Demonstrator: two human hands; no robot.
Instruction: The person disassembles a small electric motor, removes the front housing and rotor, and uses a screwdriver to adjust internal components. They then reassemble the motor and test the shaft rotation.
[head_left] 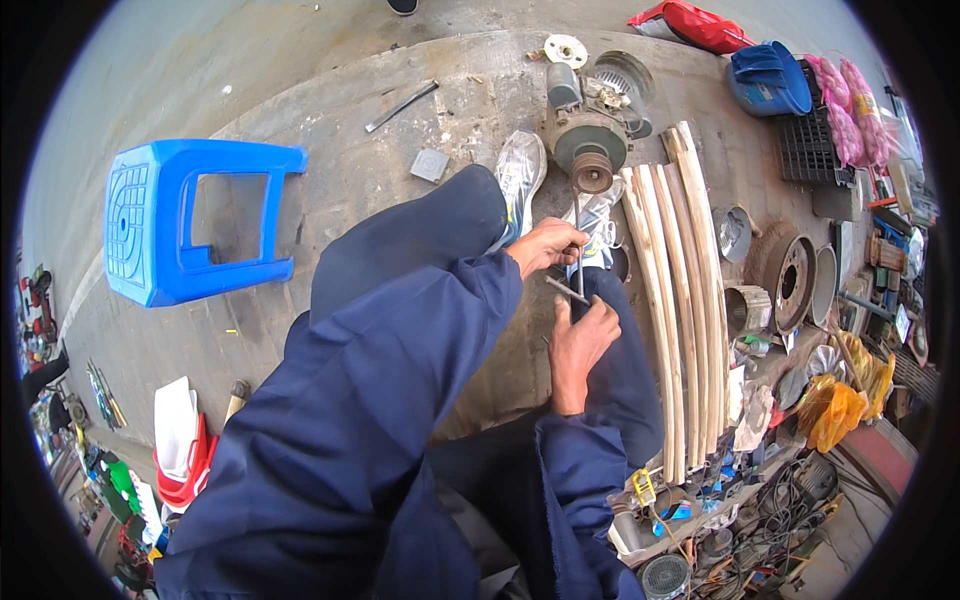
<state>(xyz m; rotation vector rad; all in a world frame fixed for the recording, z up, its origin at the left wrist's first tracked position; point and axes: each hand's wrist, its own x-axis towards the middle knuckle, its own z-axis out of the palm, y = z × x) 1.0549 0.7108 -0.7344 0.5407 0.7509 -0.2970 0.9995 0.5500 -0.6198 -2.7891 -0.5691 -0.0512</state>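
A motor (590, 135) with a grooved pulley (592, 172) sits on the ground just beyond my shoes. From the pulley a thin metal rod runs toward me and meets a short crossbar, forming a T-handle wrench (567, 290). My left hand (545, 247) is closed, its fingers pinched around the rod near the middle. Below it, my right hand (583, 345) has thumb and fingers at the crossbar's lower end. Whether the wrench's far tip sits inside the pulley is too small to tell.
Long wooden poles (690, 300) lie to the right, with metal rims (790, 283) beyond them. A blue plastic stool (190, 220) lies on its side at left. A dark bar (402, 105) and a grey block (430, 165) lie near the motor. Cables and scrap fill the lower right.
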